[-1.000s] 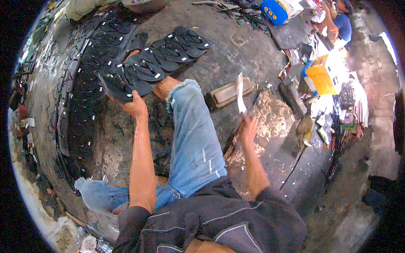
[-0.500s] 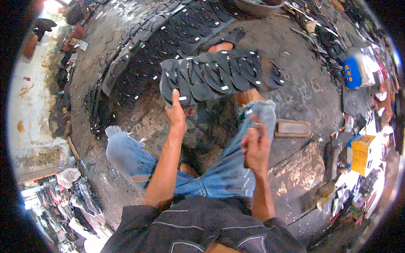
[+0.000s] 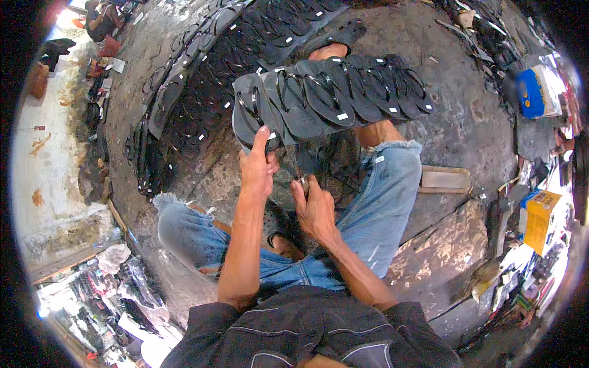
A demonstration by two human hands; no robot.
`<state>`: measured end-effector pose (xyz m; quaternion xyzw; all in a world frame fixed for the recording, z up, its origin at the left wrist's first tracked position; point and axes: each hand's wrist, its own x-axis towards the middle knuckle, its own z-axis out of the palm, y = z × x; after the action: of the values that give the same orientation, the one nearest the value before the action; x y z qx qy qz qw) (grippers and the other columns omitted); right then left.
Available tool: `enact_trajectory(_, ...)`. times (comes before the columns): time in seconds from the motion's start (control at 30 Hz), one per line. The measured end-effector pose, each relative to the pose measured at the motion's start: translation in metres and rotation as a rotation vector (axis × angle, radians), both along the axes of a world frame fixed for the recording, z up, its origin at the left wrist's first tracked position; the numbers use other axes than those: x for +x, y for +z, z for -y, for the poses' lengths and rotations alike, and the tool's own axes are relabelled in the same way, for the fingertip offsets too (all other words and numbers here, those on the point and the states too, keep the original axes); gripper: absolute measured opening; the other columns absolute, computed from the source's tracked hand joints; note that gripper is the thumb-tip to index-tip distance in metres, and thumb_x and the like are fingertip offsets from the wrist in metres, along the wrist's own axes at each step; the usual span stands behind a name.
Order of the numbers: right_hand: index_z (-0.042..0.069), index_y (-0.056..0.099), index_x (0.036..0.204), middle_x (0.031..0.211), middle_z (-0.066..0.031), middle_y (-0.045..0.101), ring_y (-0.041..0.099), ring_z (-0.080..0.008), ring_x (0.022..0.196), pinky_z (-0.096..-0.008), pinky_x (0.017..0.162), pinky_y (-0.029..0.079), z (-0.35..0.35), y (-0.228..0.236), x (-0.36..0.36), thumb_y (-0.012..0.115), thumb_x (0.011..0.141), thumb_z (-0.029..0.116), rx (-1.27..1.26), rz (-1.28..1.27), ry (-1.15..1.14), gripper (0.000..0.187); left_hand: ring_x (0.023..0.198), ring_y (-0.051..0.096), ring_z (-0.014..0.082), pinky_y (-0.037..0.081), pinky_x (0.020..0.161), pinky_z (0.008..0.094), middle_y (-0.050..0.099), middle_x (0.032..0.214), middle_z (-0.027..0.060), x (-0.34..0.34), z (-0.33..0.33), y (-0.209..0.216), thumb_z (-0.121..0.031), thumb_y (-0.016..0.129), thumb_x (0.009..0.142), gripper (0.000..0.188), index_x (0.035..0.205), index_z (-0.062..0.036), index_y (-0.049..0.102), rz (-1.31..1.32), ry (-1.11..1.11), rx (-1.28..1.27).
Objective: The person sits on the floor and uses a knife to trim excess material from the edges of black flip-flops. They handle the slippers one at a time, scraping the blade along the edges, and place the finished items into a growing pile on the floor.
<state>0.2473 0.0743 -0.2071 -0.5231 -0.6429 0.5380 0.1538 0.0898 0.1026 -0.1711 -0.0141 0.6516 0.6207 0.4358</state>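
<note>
My left hand [image 3: 256, 168] grips the left end of a row of black flip-flops [image 3: 316, 122], thumb on top of the sole and fingers below. The flip-flops sit side by side like one joined strip, with glossy black straps and small white labels. Just under the strip's lower edge, right of my left hand, my right hand [image 3: 316, 208] is closed around a slim, dark, knife-like tool [image 3: 300, 179]. Its thin end points up toward the soles; whether it touches them I cannot tell. The strip's right part lies above my right shin.
Many more black flip-flops [image 3: 227, 73] lie in curved rows on the floor at the far left. Right of my knee rests a pale rectangular block [image 3: 445, 180]. A yellow box [image 3: 541, 222], a blue package [image 3: 531, 92] and scraps line the right side; clutter fills the lower left.
My right hand has moved left and inward from above my right knee to beneath the flip-flop strip. The left hand keeps its grip, and the strip's right end is higher.
</note>
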Motion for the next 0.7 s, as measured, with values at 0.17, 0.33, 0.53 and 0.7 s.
enact_trajectory(0.17,-0.009,0.062,0.122,0.079,-0.0302,0.069,0.069,-0.0491,0.077,-0.0572,0.071,0.054,-0.028,-0.026,-0.021,0.059,0.101,0.048,0.050,0.058,0.007,0.060,0.045,0.039,0.0056,0.029,0.038,0.0220,0.055,0.070,0.0011,0.000,0.001,0.000,-0.036,0.077,0.092,0.030,0.097,-0.0127,0.059,0.110,-0.041,0.018)
enact_trajectory(0.33,-0.004,0.069,0.113,0.085,-0.0304,0.070,0.069,-0.0497,0.084,-0.0577,0.074,0.053,-0.058,-0.055,-0.038,0.062,0.099,0.045,0.088,-0.038,0.003,0.052,0.045,0.039,0.0053,0.029,0.039,0.0216,0.056,0.074,0.0019,0.002,0.001,-0.001,-0.033,0.078,0.090,0.029,0.098,-0.0119,0.060,0.098,-0.034,0.053)
enact_trajectory(0.53,-0.002,0.070,0.115,0.110,-0.0263,0.072,0.069,-0.0473,0.101,-0.0506,0.093,0.054,-0.101,-0.127,-0.049,0.057,0.097,0.031,-0.116,-0.117,0.351,0.040,0.044,0.037,0.0057,0.027,0.039,0.0227,0.054,0.071,0.0010,0.002,0.003,-0.009,-0.032,0.079,0.090,0.028,0.092,-0.0107,0.061,0.128,-0.025,0.044)
enact_trajectory(0.7,0.002,0.061,0.127,0.130,-0.0288,0.061,0.058,-0.0380,0.122,-0.0501,0.107,0.040,-0.100,-0.178,-0.090,0.059,0.097,0.032,0.434,-0.237,0.267,0.042,0.044,0.037,0.0062,0.028,0.039,0.0239,0.053,0.071,0.0007,0.002,0.002,-0.009,-0.033,0.080,0.089,0.031,0.098,-0.0110,0.060,0.151,0.022,0.021)
